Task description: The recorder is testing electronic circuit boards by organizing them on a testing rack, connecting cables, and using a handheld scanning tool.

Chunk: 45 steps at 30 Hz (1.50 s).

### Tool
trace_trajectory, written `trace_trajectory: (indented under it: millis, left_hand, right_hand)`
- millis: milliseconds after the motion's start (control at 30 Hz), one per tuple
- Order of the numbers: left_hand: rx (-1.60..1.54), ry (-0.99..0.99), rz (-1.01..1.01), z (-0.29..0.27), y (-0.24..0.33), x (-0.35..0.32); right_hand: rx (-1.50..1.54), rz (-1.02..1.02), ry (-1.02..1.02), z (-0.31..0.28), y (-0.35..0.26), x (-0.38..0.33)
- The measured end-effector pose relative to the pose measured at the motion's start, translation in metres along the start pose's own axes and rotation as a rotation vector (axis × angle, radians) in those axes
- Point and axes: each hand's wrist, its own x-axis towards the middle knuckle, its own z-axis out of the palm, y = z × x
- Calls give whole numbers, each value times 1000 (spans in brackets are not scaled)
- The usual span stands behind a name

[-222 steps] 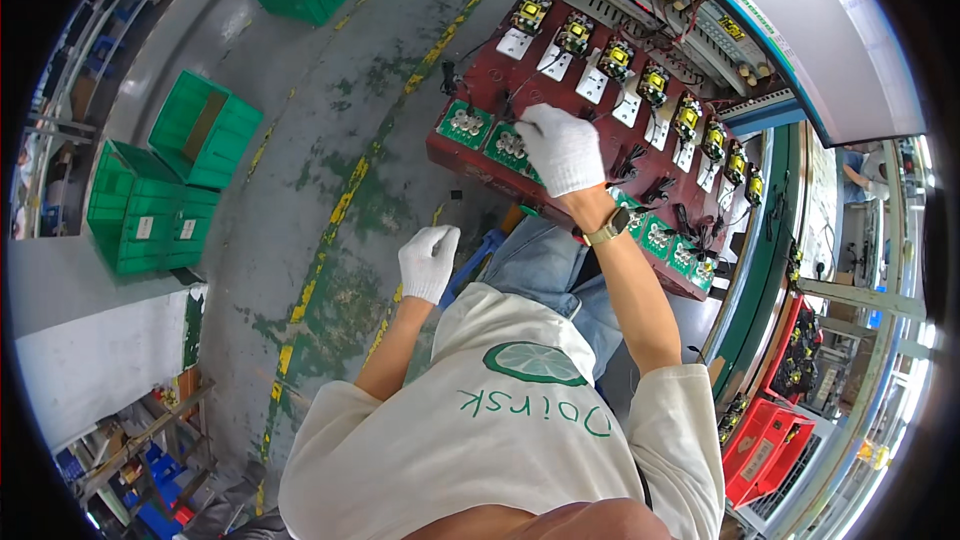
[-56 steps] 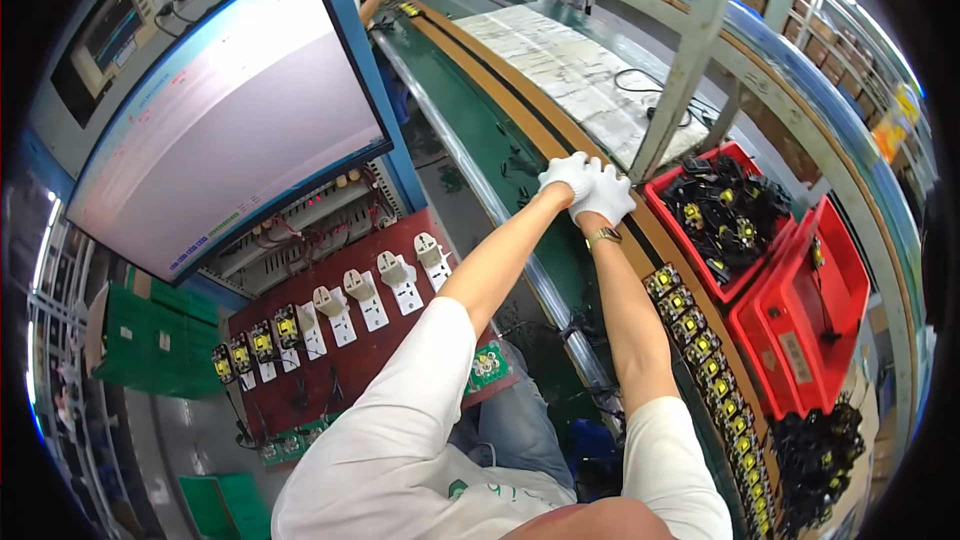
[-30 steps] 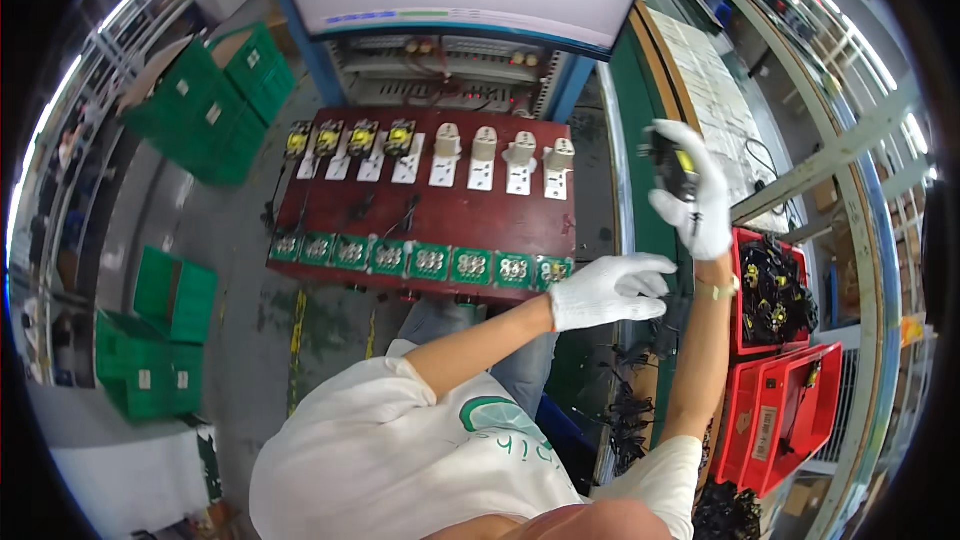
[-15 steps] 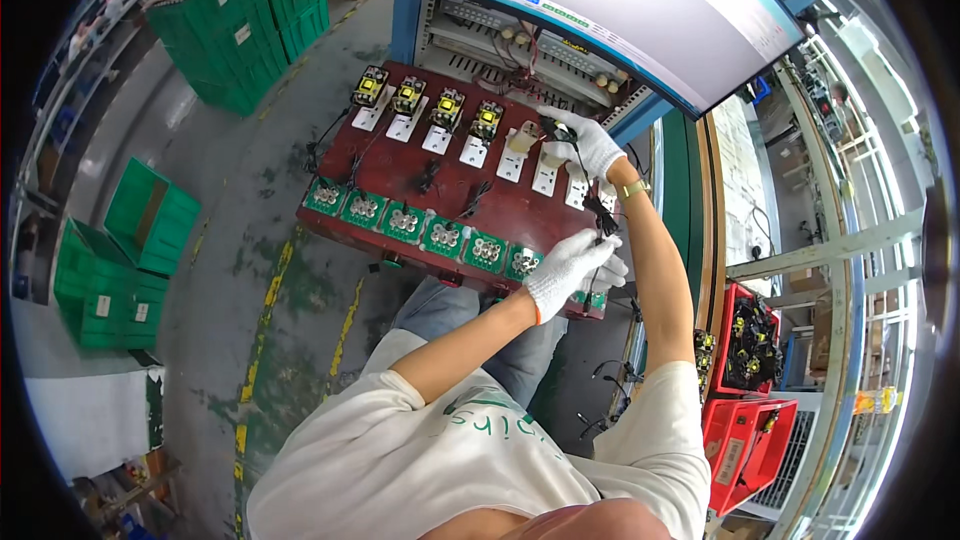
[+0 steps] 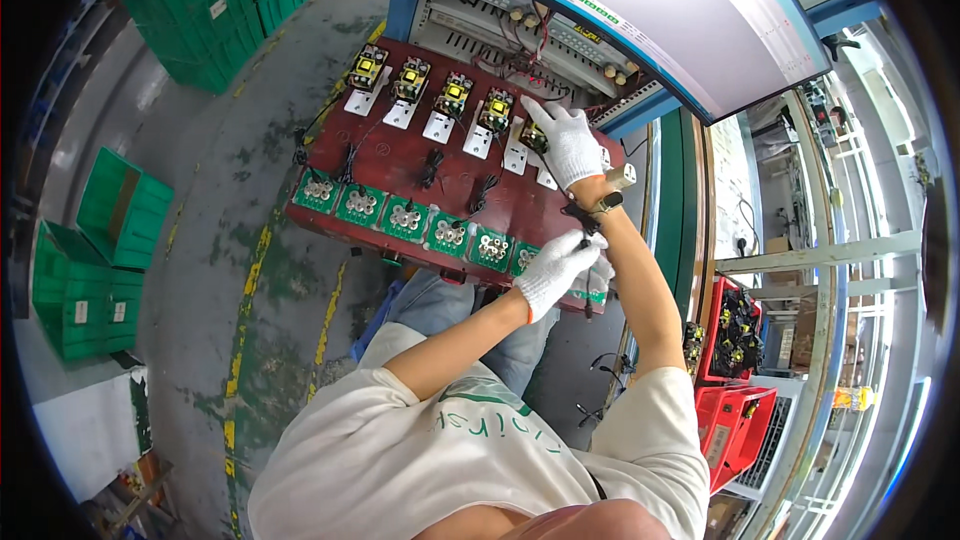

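My gloved right hand (image 5: 570, 148) is over the row of white socket plates (image 5: 478, 143) on a dark red bench fixture. Its fingers close around a small circuit board (image 5: 535, 136) at the fifth plate, partly hiding it. Bare circuit boards with yellow-wrapped transformers (image 5: 454, 94) sit at the plates to its left. Closer to me, my gloved left hand (image 5: 553, 272) pinches a black cable (image 5: 588, 222) below my right wrist. Green boards with round metal contacts (image 5: 405, 219) line the fixture's near edge, some of them behind my left hand.
A large monitor (image 5: 650, 15) overhangs the fixture's far right, above rack instruments (image 5: 490, 0). Loose black cable bundles (image 5: 431, 168) lie across the fixture. Red bins (image 5: 735, 430) stand at right; green crates (image 5: 195, 15) stand on the floor at left.
My right hand has moved left and lowered the circuit board to the fifth plate. My left hand has shifted slightly left, and the cable has moved with the hands. The whole view has shifted somewhat.
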Motion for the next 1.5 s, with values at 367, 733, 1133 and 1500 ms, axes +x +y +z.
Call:
trace_trajectory:
  millis: [367,733,1133,1500]
  left_hand:
    - [-127,94,43,-39,-3,-46]
    - [-153,148,-60,-57,6,-103]
    - [327,93,-202,-93,22,-120]
    - [955,310,54,-62,57,-96]
  right_hand:
    - [812,370,-239,-19,60,-5]
    - [597,176,-51,56,84,-3]
    - [255,537,716,-11,50,-103]
    - [861,987,96,68,52,-261]
